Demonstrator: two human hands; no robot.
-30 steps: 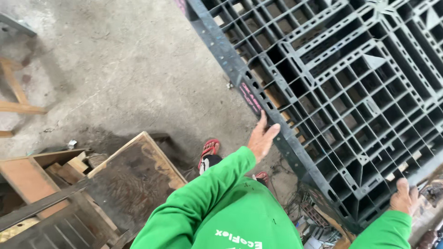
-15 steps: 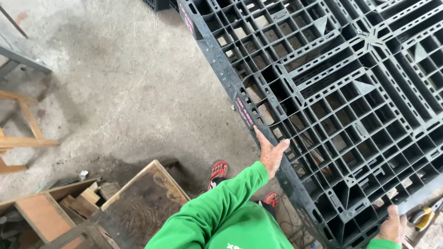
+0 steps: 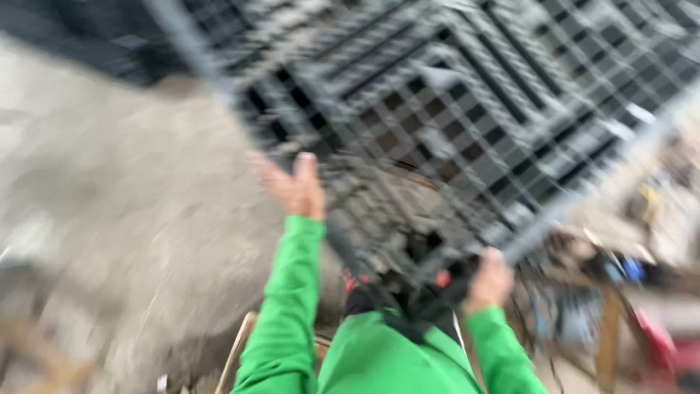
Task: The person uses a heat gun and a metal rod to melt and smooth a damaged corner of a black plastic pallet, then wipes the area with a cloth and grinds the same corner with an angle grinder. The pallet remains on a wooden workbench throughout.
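A large dark plastic grid pallet [image 3: 467, 102] fills the upper part of the blurred head view, tilted with its near corner towards me. My left hand [image 3: 295, 186], on a green sleeve, is flat with fingers spread at the pallet's left edge; the blur hides whether it touches. Lower down, the fingers of my right hand [image 3: 488, 281] curl around the pallet's near edge close to the corner. My shoes with red trim [image 3: 357, 281] show under the pallet.
Grey concrete floor [image 3: 131, 219] spreads to the left. A wooden frame edge [image 3: 237, 350] lies by my left elbow. Blurred clutter with red, blue and yellow items [image 3: 642, 292] crowds the right side.
The camera has swung sharply and the picture is now blurred. The pallet sits higher and more to the centre of the view. Both my hands have risen with it.
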